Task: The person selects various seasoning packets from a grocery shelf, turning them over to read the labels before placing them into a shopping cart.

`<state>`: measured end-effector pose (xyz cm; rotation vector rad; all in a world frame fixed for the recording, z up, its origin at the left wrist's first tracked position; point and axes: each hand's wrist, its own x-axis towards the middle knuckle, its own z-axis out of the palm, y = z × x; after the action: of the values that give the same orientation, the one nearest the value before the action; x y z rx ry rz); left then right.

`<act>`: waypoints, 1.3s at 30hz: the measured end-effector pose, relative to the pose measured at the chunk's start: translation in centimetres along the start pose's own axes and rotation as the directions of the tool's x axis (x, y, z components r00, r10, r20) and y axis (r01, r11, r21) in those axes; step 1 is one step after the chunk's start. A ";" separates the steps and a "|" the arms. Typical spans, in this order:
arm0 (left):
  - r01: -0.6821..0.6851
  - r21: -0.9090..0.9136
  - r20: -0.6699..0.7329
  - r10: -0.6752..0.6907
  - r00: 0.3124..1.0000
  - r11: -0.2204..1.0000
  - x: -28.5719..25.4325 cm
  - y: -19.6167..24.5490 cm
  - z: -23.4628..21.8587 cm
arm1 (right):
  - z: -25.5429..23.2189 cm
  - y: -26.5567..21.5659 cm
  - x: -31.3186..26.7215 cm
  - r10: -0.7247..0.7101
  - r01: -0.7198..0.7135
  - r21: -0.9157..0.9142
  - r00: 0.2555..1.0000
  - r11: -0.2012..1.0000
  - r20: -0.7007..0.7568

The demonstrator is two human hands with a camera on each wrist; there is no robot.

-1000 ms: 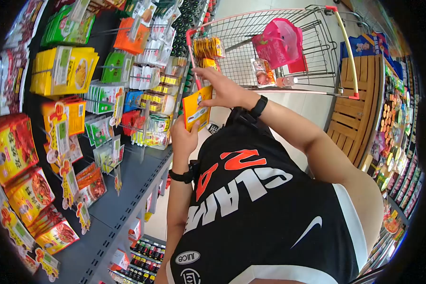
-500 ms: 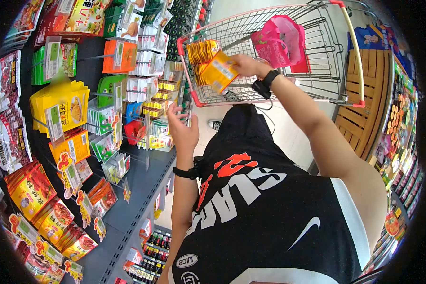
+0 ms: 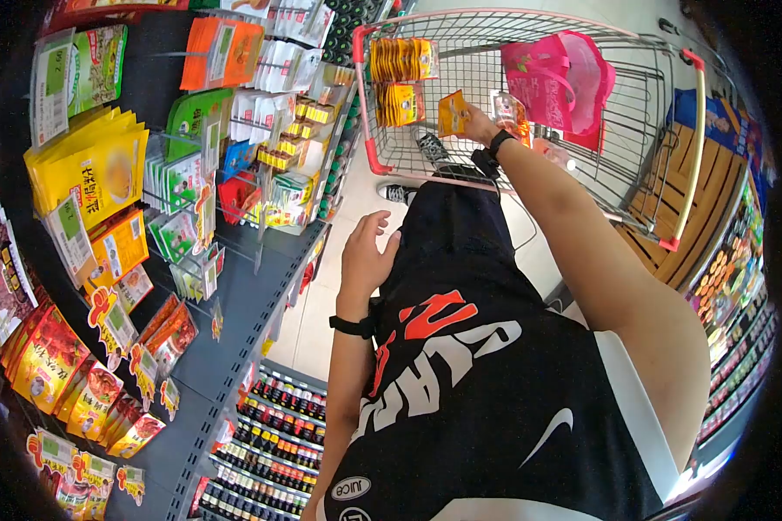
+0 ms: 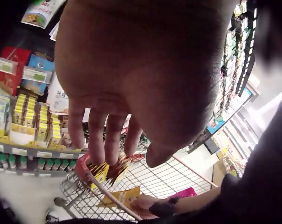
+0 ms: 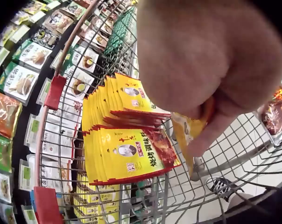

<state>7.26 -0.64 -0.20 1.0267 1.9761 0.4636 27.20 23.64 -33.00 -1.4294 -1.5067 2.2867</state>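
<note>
Inside the shopping cart, my right hand pinches one yellow-orange packet. The right wrist view shows the thumb and fingers of this hand around the packet, beside two rows of yellow packets standing in the cart. In the head view those rows are at the cart's left end. My left hand is raised between the shelf and my body, its fingers spread and holding nothing; the left wrist view shows the palm and loose fingers.
A pink bag, a reddish food pack and a clear bottle lie in the cart. Hanging packets fill the shelf at the left. A slatted wooden bench stands beyond the cart's handle.
My right hand has moved right with the packet, away from the rows. My left hand let go of the packet and has moved lower. In the head view the cart appears further right.
</note>
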 end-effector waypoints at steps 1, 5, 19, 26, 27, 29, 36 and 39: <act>0.014 0.000 -0.002 -0.014 1.000 1.000 -0.1 -0.2 0.0 | -0.1 2.8 2.4 -0.057 0.059 -0.047 0.998 0.997 0.025; 0.087 -0.006 -0.012 -0.087 0.996 0.996 -0.6 -1.3 -0.1 | 1.9 2.0 5.3 0.004 -0.167 0.759 0.977 0.629 0.212; 0.199 -0.104 -0.016 -0.202 0.979 0.975 -0.7 -3.2 -1.6 | 5.0 12.1 15.7 -0.176 0.177 0.284 0.984 0.942 -0.030; 0.181 -0.086 -0.004 -0.182 0.983 0.980 0.0 -3.6 -2.3 | 6.2 4.2 10.9 -0.159 0.150 -0.294 0.987 0.944 -0.007; 0.184 -0.088 -0.006 -0.185 0.983 0.979 -0.1 -3.6 -2.3 | 6.6 0.7 8.6 -0.105 0.084 -0.612 0.994 0.787 0.002; 0.185 -0.088 -0.013 -0.187 0.982 0.979 -0.1 -3.6 -2.5 | 7.9 -2.1 7.1 0.043 -0.056 -0.428 0.998 0.902 -0.040; 0.182 -0.089 0.006 -0.182 0.983 0.979 0.0 -4.3 -2.5 | 8.9 -1.5 8.3 0.087 -0.092 -0.373 0.996 0.923 -0.032; 0.187 -0.091 0.017 -0.186 0.982 0.978 0.4 -4.1 -2.4 | 9.1 -3.2 7.5 0.173 -0.174 -0.127 0.985 0.976 -0.018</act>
<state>3.15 -2.63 -1.66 0.7760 2.0017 0.4424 15.13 22.71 -34.69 -1.6625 -1.6146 2.3140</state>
